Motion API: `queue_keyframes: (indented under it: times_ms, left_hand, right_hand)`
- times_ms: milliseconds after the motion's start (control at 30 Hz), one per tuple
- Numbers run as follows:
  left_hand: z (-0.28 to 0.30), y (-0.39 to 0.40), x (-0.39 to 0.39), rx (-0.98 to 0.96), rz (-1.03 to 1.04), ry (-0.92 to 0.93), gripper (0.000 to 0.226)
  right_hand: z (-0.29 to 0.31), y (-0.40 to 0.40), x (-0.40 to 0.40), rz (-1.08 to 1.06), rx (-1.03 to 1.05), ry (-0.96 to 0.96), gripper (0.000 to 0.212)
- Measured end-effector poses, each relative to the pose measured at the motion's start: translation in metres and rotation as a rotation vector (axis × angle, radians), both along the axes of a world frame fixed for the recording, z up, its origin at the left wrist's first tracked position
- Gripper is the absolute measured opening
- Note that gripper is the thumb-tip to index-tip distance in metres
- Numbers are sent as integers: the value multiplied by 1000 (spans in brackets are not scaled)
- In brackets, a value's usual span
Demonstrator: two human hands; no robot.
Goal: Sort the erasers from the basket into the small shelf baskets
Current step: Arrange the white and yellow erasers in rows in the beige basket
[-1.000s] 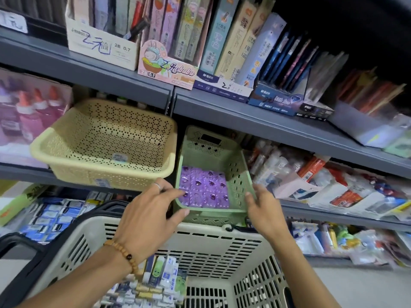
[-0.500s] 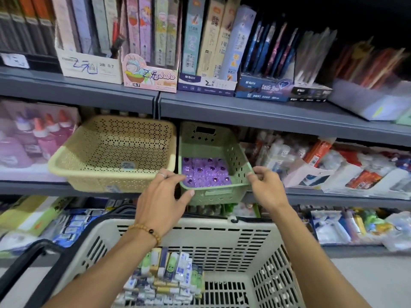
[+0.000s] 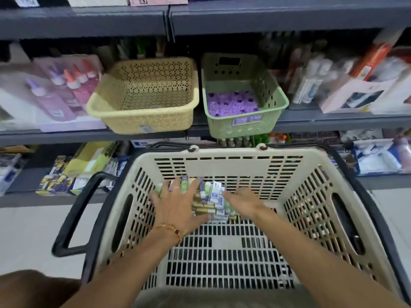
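A cream shopping basket with black handles stands in front of me. At its far end lies a pile of wrapped erasers, white, green and brown. My left hand lies spread flat on the pile's left side. My right hand reaches onto the pile's right side, its fingertips hidden among the erasers. On the shelf above sit a yellow perforated basket, holding nothing, and a green basket with purple erasers in its bottom.
Glue bottles stand left of the yellow basket, and packaged stationery right of the green one. More packets fill the lower shelf. A grey shelf edge runs just above the shopping basket's rim. Pale floor lies on both sides.
Both hands have left the green basket's front rim and dropped into the shopping basket onto the eraser pile. The view has tilted downward.
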State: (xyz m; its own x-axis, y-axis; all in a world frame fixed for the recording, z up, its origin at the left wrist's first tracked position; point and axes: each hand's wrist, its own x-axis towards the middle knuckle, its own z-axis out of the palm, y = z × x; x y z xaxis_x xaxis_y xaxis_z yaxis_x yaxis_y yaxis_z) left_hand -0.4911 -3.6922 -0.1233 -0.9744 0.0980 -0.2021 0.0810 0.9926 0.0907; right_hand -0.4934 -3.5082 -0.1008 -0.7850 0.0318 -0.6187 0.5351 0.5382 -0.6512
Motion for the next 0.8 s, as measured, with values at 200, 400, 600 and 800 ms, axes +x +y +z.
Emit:
queue_keyframes:
  times_ms: [200, 400, 600, 800]
  left_hand:
    - [-20, -5, -6, -58, -19, 169, 98]
    - [-22, -38, -15, -26, -62, 190, 95]
    - [-19, -71, -18, -76, -95, 199, 95]
    - [-13, -109, -31, -54, -152, 103, 82]
  right_hand:
    - [-28, -25, -16, -180, -129, -73, 48]
    - [-36, -55, -32, -249, -261, -157, 50]
    - [-32, -97, -46, -265, -361, -106, 34]
    - [-33, -113, -51, -293, -507, -202, 14]
